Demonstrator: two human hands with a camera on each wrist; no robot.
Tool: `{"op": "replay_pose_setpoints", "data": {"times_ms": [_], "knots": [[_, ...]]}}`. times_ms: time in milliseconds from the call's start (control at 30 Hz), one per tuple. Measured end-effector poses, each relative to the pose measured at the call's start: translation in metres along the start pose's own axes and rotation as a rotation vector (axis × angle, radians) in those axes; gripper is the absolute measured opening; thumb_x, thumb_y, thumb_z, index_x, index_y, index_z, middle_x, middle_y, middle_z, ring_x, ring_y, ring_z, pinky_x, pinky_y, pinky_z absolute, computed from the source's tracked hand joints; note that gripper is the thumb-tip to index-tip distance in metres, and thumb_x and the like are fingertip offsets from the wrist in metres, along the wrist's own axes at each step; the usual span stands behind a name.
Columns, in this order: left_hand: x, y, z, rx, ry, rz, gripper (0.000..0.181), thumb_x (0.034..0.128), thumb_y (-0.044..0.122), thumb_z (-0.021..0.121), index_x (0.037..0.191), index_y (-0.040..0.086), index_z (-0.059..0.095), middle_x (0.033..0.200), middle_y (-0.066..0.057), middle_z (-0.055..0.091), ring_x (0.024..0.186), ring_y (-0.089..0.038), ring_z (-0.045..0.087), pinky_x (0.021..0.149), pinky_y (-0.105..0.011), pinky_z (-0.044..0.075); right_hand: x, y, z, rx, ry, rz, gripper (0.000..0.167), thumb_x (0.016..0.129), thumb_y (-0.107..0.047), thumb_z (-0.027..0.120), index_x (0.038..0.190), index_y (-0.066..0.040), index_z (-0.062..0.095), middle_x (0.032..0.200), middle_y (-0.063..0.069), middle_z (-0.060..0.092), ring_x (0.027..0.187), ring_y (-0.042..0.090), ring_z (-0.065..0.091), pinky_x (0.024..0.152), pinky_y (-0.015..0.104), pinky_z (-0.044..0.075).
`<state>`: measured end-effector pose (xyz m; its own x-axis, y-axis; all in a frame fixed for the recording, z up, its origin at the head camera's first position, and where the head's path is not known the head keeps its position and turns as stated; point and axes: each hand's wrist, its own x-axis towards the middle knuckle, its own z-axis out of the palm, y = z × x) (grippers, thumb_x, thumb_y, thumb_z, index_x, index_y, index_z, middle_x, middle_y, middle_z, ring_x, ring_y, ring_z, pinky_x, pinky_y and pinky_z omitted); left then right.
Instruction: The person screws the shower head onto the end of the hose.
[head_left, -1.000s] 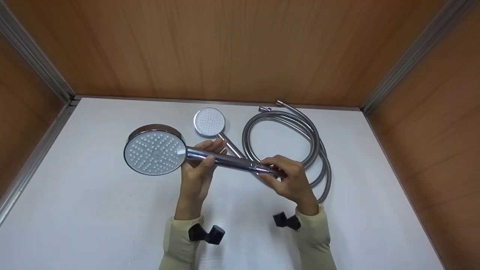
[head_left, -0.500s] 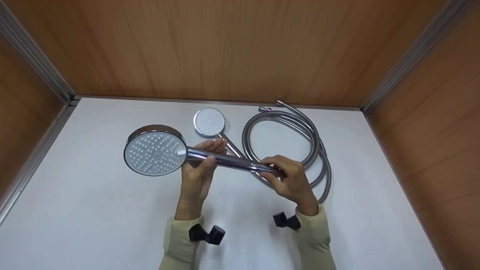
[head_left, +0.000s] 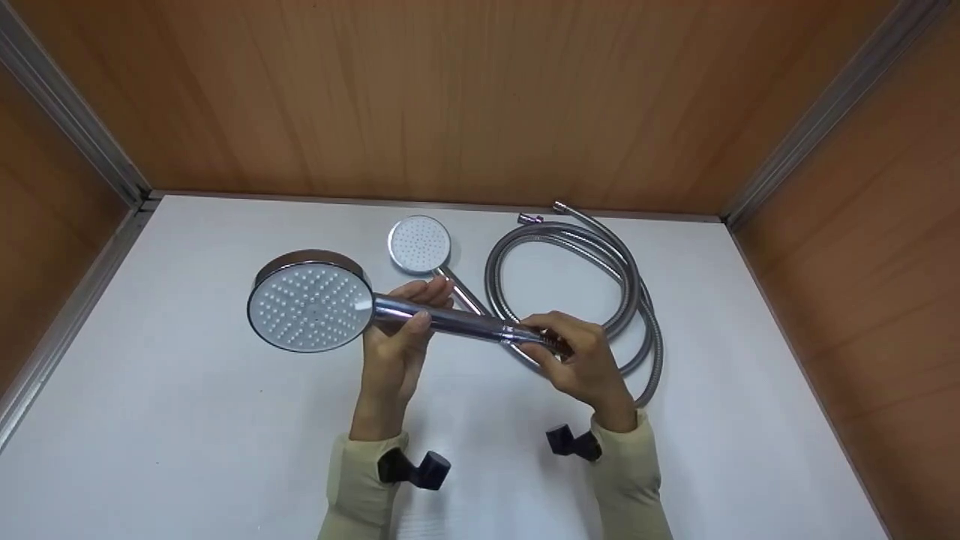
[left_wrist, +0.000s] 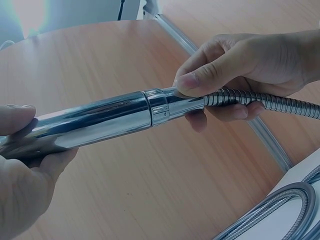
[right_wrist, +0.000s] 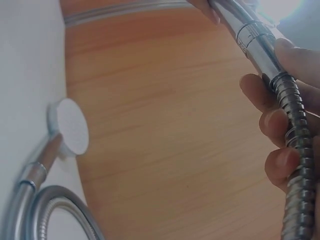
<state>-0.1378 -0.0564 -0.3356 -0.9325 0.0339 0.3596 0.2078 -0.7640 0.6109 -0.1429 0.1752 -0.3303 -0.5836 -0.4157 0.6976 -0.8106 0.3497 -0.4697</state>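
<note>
In the head view my left hand [head_left: 394,352] grips the chrome handle of a large round shower head [head_left: 310,309], thumb along the front and fingers behind. Its spray face, dotted with nozzles, faces up toward the camera. My right hand [head_left: 585,360] pinches the smooth chrome connector [left_wrist: 182,104] of a ribbed metal shower hose [right_wrist: 297,135] between thumb and fingers. That connector meets the ribbed ring at the handle's end, in line with it. In the right wrist view the hose runs down past the curled fingers. How far the connector is threaded on cannot be told.
A smaller white-faced shower head [head_left: 418,244] lies on the white table [head_left: 187,420] behind the hands, a hose at its handle. Coiled metal hose [head_left: 493,274] lies at the back right. Wood-grain panels [head_left: 450,97] enclose the back and sides.
</note>
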Motion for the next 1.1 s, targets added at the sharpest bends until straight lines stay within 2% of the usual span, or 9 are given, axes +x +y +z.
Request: {"op": "replay_pose_setpoints", "data": {"times_ms": [500, 767, 1100], "knots": [[0.0008, -0.001, -0.0022, -0.024, 0.0, -0.006, 0.033, 0.0858, -0.012, 0.055, 0.113, 0.007, 0.059, 0.115, -0.006, 0.069, 0.114, -0.02, 0.063, 0.109, -0.036, 0.046, 0.0001, 0.0022, 0.0019, 0.018, 0.017, -0.012, 0.021, 0.079, -0.001, 0.073, 0.098, -0.002, 0.066, 0.077, 0.006, 0.065, 0.05, 0.01, 0.04, 0.04, 0.014, 0.031], [-0.0003, -0.0015, -0.0034, -0.025, 0.0, -0.013, 0.033, 0.0868, -0.012, 0.052, 0.113, 0.007, 0.059, 0.114, -0.006, 0.069, 0.113, -0.019, 0.063, 0.108, -0.035, 0.046, -0.0001, 0.0005, 0.0018, 0.03, 0.043, 0.0, 0.034, 0.065, 0.005, 0.08, 0.096, -0.002, 0.068, 0.077, 0.009, 0.068, 0.046, 0.013, 0.04, 0.035, 0.016, 0.03], [-0.0003, -0.0018, -0.004, -0.029, -0.003, -0.014, 0.033, 0.0862, -0.011, 0.054, 0.113, 0.007, 0.059, 0.115, -0.006, 0.069, 0.113, -0.019, 0.063, 0.109, -0.035, 0.045, -0.0011, 0.0004, 0.0025, 0.009, 0.043, 0.004, 0.03, 0.068, 0.005, 0.078, 0.095, -0.002, 0.068, 0.074, 0.008, 0.067, 0.05, 0.004, 0.039, 0.036, 0.014, 0.031]]}}
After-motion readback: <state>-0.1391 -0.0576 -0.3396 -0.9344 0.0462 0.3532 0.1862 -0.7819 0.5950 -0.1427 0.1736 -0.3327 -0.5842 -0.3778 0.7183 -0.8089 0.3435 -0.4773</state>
